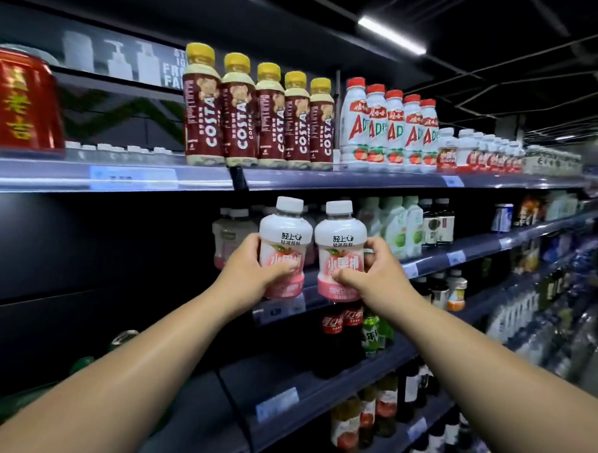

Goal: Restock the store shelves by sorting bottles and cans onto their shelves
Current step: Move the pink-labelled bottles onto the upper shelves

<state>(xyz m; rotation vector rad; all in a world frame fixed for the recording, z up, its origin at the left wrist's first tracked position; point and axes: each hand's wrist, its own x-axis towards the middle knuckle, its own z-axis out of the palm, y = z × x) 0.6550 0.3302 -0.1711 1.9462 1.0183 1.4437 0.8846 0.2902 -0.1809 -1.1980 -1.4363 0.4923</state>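
I hold two squat white-and-pink bottles with white caps side by side in front of the second shelf (pixel 468 249). My left hand (pixel 251 268) grips the left bottle (pixel 285 232) around its lower half. My right hand (pixel 374 274) grips the right bottle (pixel 340 238) the same way. Both bottles are upright and nearly touching. Behind them, on that shelf, stand more bottles of the same kind (pixel 228 237), partly hidden.
The top shelf (pixel 378 180) carries a red can (pixel 23 103) at far left, a row of brown Costa bottles (pixel 258 115) and white AD bottles (pixel 387 131). Cola bottles (pixel 341 327) and green bottles (pixel 371 332) stand on the shelf below. The aisle runs off to the right.
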